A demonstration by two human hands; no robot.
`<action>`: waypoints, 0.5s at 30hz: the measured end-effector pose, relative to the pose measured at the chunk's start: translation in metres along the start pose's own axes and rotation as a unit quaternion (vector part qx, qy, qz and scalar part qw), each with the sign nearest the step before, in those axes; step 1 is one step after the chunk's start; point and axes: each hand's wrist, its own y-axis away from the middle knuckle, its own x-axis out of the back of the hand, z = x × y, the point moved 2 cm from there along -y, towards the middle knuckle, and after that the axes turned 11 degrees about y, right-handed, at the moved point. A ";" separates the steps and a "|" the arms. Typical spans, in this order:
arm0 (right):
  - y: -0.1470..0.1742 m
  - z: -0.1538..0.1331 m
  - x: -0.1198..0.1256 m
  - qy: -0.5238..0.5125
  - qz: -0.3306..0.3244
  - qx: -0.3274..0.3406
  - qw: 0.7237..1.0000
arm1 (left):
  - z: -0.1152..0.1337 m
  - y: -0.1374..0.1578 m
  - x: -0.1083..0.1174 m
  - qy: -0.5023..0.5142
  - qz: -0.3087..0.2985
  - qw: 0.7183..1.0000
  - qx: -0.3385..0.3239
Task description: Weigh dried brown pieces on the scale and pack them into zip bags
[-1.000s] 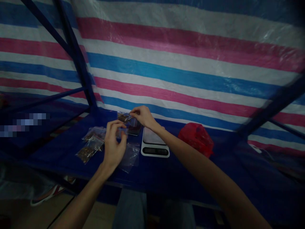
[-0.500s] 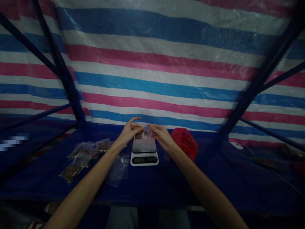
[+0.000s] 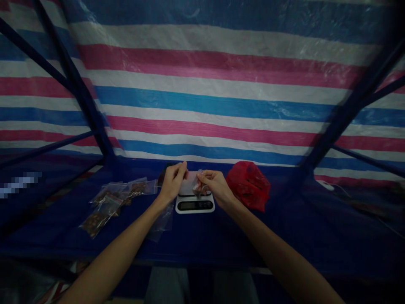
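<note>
Right hand (image 3: 212,184) pinches 1 clear plastic bag (image 3: 198,186) above rectangular scale (image 3: 195,206).

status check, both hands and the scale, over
Right hand pinches small clear bag over white scale. Left hand beside scale's left edge, grip unclear. Red bag to scale's right, filled bags to its left.

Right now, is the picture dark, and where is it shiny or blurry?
Head view: dim overall, nearly black top right; head view: whitish glints on the striped sheet; head view: the bag in the right hand looks blurry, and the scale display is too dim to read.
</note>
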 end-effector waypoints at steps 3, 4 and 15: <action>-0.002 0.004 0.001 -0.001 -0.005 0.008 1.000 | 0.009 0.009 -0.012 0.026 -0.112 0.993 0.020; -0.002 0.006 0.001 -0.002 -0.006 0.010 1.000 | 0.011 0.010 -0.016 0.036 -0.139 0.989 0.023; -0.003 0.004 -0.002 0.033 -0.020 0.069 0.997 | -0.003 0.005 -0.017 0.131 -0.216 0.963 0.090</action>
